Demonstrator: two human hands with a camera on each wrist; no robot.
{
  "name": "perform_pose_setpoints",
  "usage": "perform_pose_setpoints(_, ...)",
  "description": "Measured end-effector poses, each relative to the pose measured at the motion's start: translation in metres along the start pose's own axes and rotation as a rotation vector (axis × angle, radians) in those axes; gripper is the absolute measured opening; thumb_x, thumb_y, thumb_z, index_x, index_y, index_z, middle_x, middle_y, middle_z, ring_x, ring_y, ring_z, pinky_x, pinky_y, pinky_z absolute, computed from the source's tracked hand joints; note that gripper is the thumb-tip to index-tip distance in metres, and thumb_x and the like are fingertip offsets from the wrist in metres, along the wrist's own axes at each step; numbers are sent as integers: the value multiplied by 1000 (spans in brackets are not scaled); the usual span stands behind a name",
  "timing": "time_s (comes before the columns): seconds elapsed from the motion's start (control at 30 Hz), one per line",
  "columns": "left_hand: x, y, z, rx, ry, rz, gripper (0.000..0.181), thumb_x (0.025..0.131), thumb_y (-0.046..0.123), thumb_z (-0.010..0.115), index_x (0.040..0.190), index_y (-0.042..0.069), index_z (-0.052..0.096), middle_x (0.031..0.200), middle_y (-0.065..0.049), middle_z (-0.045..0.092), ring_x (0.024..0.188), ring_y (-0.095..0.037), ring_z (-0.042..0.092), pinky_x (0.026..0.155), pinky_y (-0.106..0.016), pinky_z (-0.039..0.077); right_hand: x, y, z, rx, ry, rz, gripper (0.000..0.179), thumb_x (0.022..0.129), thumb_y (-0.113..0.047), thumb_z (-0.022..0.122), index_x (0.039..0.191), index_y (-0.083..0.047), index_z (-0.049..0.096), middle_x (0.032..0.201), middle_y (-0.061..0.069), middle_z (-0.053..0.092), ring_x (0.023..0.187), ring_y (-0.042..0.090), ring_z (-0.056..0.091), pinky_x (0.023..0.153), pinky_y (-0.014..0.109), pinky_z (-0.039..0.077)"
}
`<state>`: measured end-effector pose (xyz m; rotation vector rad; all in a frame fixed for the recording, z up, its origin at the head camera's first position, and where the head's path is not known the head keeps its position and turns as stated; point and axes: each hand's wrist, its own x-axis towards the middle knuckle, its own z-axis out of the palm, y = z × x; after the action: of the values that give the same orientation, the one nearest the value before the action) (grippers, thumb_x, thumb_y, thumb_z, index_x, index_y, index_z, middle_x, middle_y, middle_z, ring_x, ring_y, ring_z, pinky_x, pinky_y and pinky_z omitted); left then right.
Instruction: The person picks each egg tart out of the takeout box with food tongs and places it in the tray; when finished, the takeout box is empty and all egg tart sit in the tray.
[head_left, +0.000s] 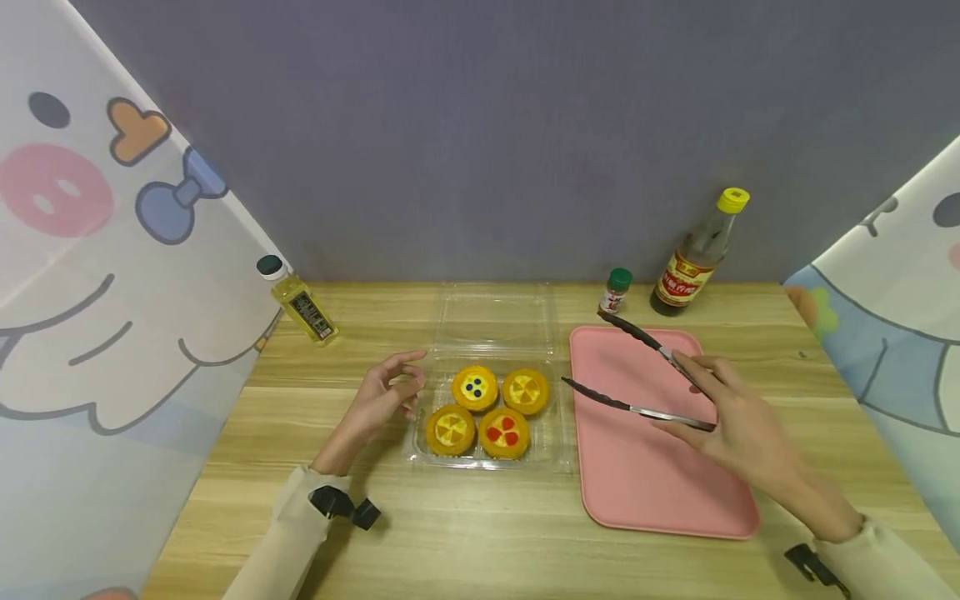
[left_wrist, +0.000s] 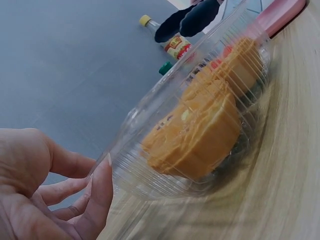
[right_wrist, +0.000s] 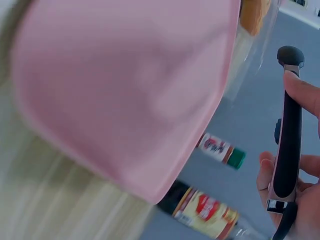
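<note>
A clear plastic container [head_left: 558, 417] lies on the table with its lid [head_left: 495, 317] folded open toward the wall. Several egg tarts [head_left: 505, 433] sit in it, topped with red, dark or yellow pieces. At the container's left rim, my left hand [head_left: 382, 396] pinches the edge between thumb and fingertips [left_wrist: 102, 185]. My right hand [head_left: 738, 421] grips a pair of tongs [head_left: 660, 412] with black tips and handles. The tongs' arms are spread wide over the pink tray [head_left: 660, 492], with nothing between the tips, which point left toward the tarts.
An oil bottle [head_left: 303, 308] with a dark cap stands at the back left. Behind the tray are a small green-capped jar [head_left: 615, 290] and a tall yellow-capped sauce bottle [head_left: 690, 258]. A grey wall [head_left: 480, 150] closes off the back, with cartoon-printed curtains [head_left: 112, 333] at the sides.
</note>
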<state>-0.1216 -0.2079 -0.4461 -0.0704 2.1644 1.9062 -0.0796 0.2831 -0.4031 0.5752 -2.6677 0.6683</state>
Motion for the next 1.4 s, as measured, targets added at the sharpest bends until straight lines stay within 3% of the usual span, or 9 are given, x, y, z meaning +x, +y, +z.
perform_pose_setpoints(0.13,-1,-1,0,0,3,-7,51,102,3,59,152,8,50,128,-25,56,65,-11,59,52,-23,58,9,-12,6,4,-24,-52,102,65,-25,100,154,-16,52,128,1,60,94,9,58,61,23,49)
perform_pose_setpoints(0.33,-1,-1,0,12,10,-5,51,101,4,60,152,9,50,130,-27,56,66,-12,59,54,-24,58,27,-26,13,24,-100,-99,99,71,-28,97,156,-20,48,133,1,60,93,11,60,61,23,49)
perform_pose_setpoints(0.5,1,-1,1,13,7,-1,50,102,5,60,151,9,51,125,-22,58,66,-12,60,53,-24,59,43,-38,18,15,-152,-185,97,71,-29,97,155,-16,49,138,2,60,101,17,67,64,27,55)
perform_pose_setpoints(0.67,1,0,1,8,12,-13,51,101,3,60,151,9,51,117,-13,59,65,-12,60,53,-24,58,57,-51,24,27,-237,-236,93,77,-32,94,157,-23,47,146,-1,56,114,21,69,65,31,59)
perform_pose_setpoints(0.8,2,0,1,12,18,-8,52,100,2,60,151,9,51,111,-8,59,66,-13,60,53,-24,58,71,-60,28,46,-286,-301,87,79,-32,92,154,-21,50,148,-1,57,125,21,64,79,36,63)
perform_pose_setpoints(0.93,3,1,0,8,17,-6,51,100,2,60,150,9,52,110,-6,59,65,-12,60,53,-25,58,84,-68,33,45,-341,-380,83,80,-29,92,151,-15,52,145,1,59,125,20,61,96,44,60)
perform_pose_setpoints(1.07,3,2,-1,6,16,-5,52,100,1,61,151,8,51,110,-7,59,64,-12,59,52,-25,58,94,-79,39,14,-395,-430,83,79,-32,92,150,-13,54,144,4,61,118,20,63,94,45,60)
perform_pose_setpoints(1.4,3,4,0,3,2,3,52,101,2,61,152,7,50,115,-11,58,65,-12,59,52,-24,59,115,-97,52,-42,-427,-534,83,76,-33,92,149,-13,56,145,8,61,128,32,63,104,54,56)
